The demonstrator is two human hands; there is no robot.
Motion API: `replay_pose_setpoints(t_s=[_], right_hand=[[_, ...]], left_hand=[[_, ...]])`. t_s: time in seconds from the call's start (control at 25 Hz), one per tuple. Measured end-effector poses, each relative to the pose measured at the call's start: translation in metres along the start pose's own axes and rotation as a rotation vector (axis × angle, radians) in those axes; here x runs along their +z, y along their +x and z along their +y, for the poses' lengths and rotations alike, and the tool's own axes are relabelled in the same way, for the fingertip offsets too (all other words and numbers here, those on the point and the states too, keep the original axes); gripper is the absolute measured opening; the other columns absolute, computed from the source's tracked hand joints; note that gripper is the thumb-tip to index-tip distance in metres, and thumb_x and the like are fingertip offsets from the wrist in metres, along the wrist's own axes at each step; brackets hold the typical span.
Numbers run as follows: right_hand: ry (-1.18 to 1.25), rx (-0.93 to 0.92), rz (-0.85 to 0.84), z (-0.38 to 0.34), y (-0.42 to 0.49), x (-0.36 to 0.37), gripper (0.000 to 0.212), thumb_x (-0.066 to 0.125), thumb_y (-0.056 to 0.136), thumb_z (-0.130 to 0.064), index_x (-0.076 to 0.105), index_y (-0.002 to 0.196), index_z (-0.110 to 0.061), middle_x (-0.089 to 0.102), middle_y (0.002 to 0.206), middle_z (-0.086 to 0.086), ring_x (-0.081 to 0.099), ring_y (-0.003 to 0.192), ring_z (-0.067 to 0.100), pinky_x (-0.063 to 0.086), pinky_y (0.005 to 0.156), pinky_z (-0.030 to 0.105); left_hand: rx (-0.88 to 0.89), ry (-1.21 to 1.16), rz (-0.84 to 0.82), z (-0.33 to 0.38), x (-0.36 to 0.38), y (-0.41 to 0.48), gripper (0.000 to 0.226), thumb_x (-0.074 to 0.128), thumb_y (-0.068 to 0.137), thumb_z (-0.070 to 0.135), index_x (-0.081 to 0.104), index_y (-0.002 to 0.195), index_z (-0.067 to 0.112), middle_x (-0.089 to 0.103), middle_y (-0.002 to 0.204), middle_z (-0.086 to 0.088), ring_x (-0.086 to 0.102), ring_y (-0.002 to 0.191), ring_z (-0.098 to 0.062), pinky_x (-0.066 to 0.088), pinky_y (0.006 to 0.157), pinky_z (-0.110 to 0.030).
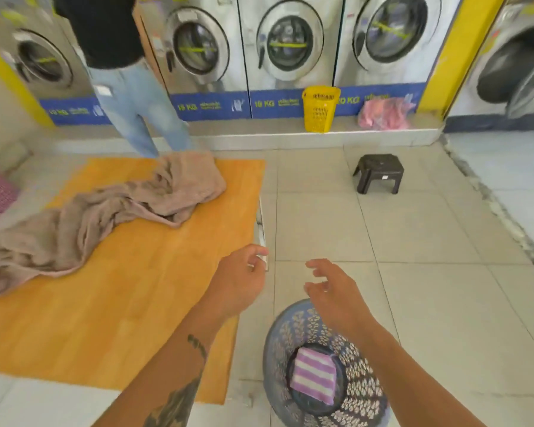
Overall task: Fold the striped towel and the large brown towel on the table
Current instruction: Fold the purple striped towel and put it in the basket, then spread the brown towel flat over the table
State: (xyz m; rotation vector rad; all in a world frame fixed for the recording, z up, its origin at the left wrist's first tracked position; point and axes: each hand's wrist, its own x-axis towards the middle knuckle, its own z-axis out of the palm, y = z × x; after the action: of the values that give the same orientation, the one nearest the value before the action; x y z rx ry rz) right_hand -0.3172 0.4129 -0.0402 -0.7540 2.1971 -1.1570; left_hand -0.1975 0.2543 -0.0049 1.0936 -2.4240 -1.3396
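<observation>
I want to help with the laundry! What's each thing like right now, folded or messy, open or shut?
Striped towel: folded, lying in the blue basket.
Brown towel: crumpled, unfolded on the table.
Left hand: relaxed, holding nothing.
Right hand: open, holding nothing.
Middle washer door: shut.
Yellow basket: upright.
</observation>
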Motion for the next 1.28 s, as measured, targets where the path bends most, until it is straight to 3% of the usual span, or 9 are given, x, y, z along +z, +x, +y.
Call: replay_pose_setpoints(t_s=[0.2,0.28,0.48,0.64,0.76,0.84,1.0,1.16,1.28], right_hand=[[-0.019,-0.181,-0.003,-0.107,0.000,0.067,0.030,0.057,0.095,-0.016,0.057,0.122,-0.030,0.055,0.117,0.000,0.062,0.087,0.009,0.047,0.069,0.022],[-0.005,-0.196,-0.011,-0.147,-0.003,0.107,0.030,0.057,0.095,-0.016,0.057,0.122,-0.030,0.055,0.118,0.000,0.063,0.091,0.012,0.045,0.064,0.022],[0.021,-0.225,-0.007,-0.230,-0.011,0.201,0.029,0.057,0.096,-0.013,0.058,0.117,-0.033,0.053,0.115,-0.005,0.060,0.090,0.011,0.048,0.064,0.027],[-0.010,-0.241,-0.043,-0.274,-0.004,0.252,0.029,0.054,0.097,-0.010,0.054,0.097,-0.039,0.053,0.110,-0.009,0.054,0.071,0.015,0.045,0.059,0.026],[-0.047,-0.223,-0.063,-0.287,0.018,0.285,0.024,0.055,0.097,-0.011,0.057,0.113,-0.030,0.053,0.118,-0.001,0.052,0.071,0.010,0.039,0.055,0.018],[-0.058,-0.216,-0.075,-0.285,0.039,0.302,0.029,0.055,0.097,-0.010,0.056,0.120,-0.027,0.052,0.123,0.002,0.054,0.076,0.010,0.041,0.060,0.022],[-0.098,-0.151,-0.093,-0.275,0.094,0.334,0.040,0.057,0.096,-0.013,0.051,0.133,-0.027,0.047,0.134,0.002,0.059,0.098,0.011,0.045,0.064,0.022],[-0.191,-0.026,-0.163,-0.256,0.164,0.349,0.055,0.057,0.090,-0.015,0.041,0.142,-0.025,0.042,0.141,0.002,0.058,0.084,0.010,0.045,0.058,0.023],[-0.498,-0.024,-0.104,-0.237,0.204,0.346,0.065,0.056,0.081,-0.015,0.036,0.142,-0.027,0.040,0.136,0.007,0.043,0.118,0.030,0.045,0.087,0.038]], left_hand=[[0.012,-0.121,0.136,-0.037,-0.117,-0.044,0.022,0.050,0.099,0.020,0.064,0.106,0.035,0.063,0.099,0.003,0.063,0.076,-0.016,0.042,0.049,-0.016],[0.008,-0.149,0.166,-0.069,-0.164,-0.060,0.022,0.050,0.099,0.018,0.063,0.108,0.033,0.063,0.102,0.001,0.063,0.085,-0.021,0.043,0.052,-0.016],[0.027,-0.134,0.180,-0.145,-0.270,-0.081,0.022,0.047,0.099,0.019,0.059,0.108,0.034,0.062,0.099,0.001,0.060,0.082,-0.022,0.045,0.064,-0.029],[0.017,-0.148,0.163,-0.181,-0.329,-0.081,0.019,0.045,0.103,0.025,0.058,0.112,0.035,0.061,0.102,0.002,0.061,0.087,-0.030,0.045,0.065,-0.032],[0.005,-0.151,0.195,-0.203,-0.357,-0.066,0.019,0.047,0.103,0.025,0.061,0.107,0.037,0.063,0.093,0.007,0.059,0.072,-0.024,0.044,0.060,-0.027],[-0.016,-0.133,0.200,-0.218,-0.364,-0.051,0.020,0.047,0.102,0.023,0.062,0.111,0.034,0.065,0.100,0.008,0.064,0.081,-0.022,0.050,0.068,-0.029],[0.016,0.089,0.174,-0.245,-0.373,-0.004,0.030,0.046,0.100,0.017,0.060,0.125,0.027,0.054,0.127,0.006,0.058,0.113,-0.021,0.048,0.087,-0.028],[0.071,0.541,0.109,-0.266,-0.372,0.047,0.026,0.047,0.094,0.020,0.059,0.117,0.025,0.050,0.122,0.004,0.049,0.115,-0.023,0.042,0.094,-0.038],[0.061,0.819,0.046,-0.287,-0.357,0.080,0.051,0.046,0.092,0.031,0.035,0.141,0.035,0.032,0.140,0.001,0.026,0.137,-0.027,0.021,0.112,-0.053]])
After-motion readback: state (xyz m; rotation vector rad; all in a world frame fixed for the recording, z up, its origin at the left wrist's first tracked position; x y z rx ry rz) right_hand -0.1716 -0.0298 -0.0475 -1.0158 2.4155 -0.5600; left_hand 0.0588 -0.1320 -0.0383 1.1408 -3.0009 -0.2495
